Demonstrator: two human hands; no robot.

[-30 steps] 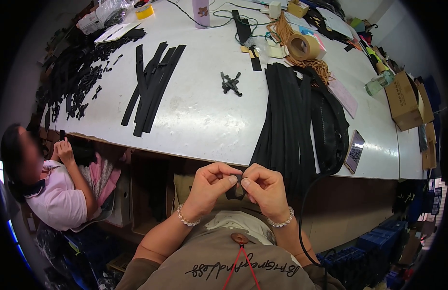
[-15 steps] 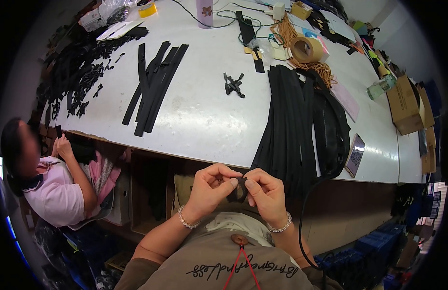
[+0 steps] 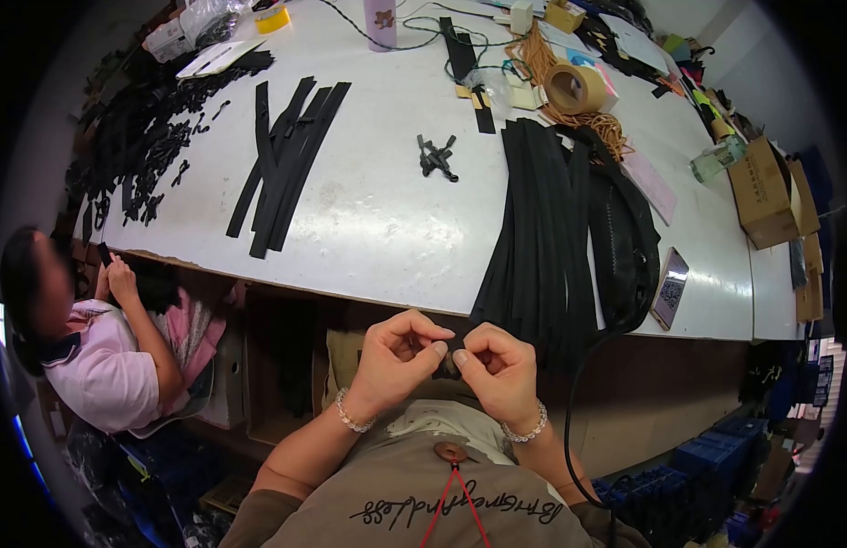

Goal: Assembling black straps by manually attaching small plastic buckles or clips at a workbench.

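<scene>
- Head view: a person's left hand (image 3: 396, 359) is pinched narrow, thumb against finger, on a short black strap (image 3: 451, 363).
- The right hand (image 3: 498, 359) pinches the same strap from the other side, its thumb close to the left one (fingers cover much of the strap, so its exact shape is hard to tell).
- Both hands, with the strap between them, are just in front of the near edge of a white table (image 3: 378, 228).
- Near the right hand, a bundle of long black strips (image 3: 538, 228) hangs over that edge; a black bag (image 3: 624, 247) lies beside it, then a phone (image 3: 670, 288).
- Mid-table sits a little pile of black clips (image 3: 436, 159), with crossed black bands (image 3: 291, 173) to its left.
- At the far left, a seated co-worker (image 3: 104, 374) holds up a small dark piece (image 3: 104, 253).
</scene>
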